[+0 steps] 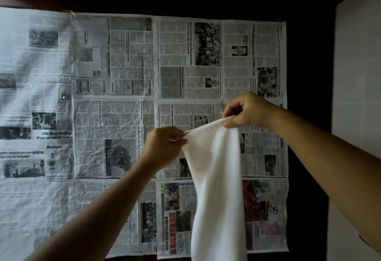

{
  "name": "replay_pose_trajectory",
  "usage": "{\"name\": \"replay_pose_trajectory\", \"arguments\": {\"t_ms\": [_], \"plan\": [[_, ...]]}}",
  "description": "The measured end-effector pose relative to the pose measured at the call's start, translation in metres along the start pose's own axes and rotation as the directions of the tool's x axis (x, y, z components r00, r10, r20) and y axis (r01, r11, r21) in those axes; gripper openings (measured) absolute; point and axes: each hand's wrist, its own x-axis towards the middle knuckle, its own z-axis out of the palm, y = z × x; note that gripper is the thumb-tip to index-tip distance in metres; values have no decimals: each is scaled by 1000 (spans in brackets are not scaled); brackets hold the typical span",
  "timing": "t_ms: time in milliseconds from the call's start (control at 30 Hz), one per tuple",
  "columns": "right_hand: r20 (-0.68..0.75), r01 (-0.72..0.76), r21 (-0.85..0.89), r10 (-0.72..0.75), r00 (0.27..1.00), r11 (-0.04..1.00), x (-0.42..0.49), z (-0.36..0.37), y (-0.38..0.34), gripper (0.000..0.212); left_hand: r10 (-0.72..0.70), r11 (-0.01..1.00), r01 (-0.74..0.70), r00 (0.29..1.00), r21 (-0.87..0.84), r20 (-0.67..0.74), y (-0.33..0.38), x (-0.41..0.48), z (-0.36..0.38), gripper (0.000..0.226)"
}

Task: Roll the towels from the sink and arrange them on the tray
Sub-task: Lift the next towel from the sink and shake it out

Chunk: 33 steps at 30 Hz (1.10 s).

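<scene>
The left hand (165, 145) and right hand (247, 112) each keep a pinching grip on the white towel (216, 178), which hangs unrolled above the newspaper-covered table (115, 116). Rolling looks unstarted; no tray shows.

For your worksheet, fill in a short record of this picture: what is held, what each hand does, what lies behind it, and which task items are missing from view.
Item held: white towel, unrolled, hanging down from its top edge
Left hand: pinches one end of the top edge
Right hand: pinches the other end, higher in the frame
Behind the towel: newspaper sheets spread flat
Far right: white tiled wall
Sink and tray: not in view
</scene>
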Motion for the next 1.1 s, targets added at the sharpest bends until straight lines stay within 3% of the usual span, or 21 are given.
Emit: {"name": "replay_pose_trajectory", "arguments": {"t_ms": [167,367,433,567,700,800,900,1033,1100], "plan": [[34,-86,157,82,996,984,-1,-4,10,26,-63,992,70,996,-108,68,12,16,-21,12],[276,-170,291,88,957,942,-6,-18,7,18,-182,910,245,961,-335,208,33,21,-33,18],[293,-218,315,123,948,924,-5,-16,12,16,-193,929,260,948,-262,255,33,25,-31,24],[245,-368,206,317,916,907,-4,22,34,13,-223,968,171,925,185,309,14,27,-9,22],[172,-470,246,439,882,847,3,78,58,9,-362,932,331,878,151,312,-12,18,23,12],[30,-417,242,423,906,876,13,101,66,5,-420,908,401,873,126,249,-20,16,33,13],[-143,-287,192,316,938,938,25,95,61,4,-395,918,383,896,99,202,-19,28,28,23],[-234,-131,140,162,959,981,21,73,53,13,-246,967,228,954,117,174,-6,35,10,3],[-265,-61,150,100,959,987,4,67,53,13,-189,973,164,971,164,150,4,24,8,6]]}}
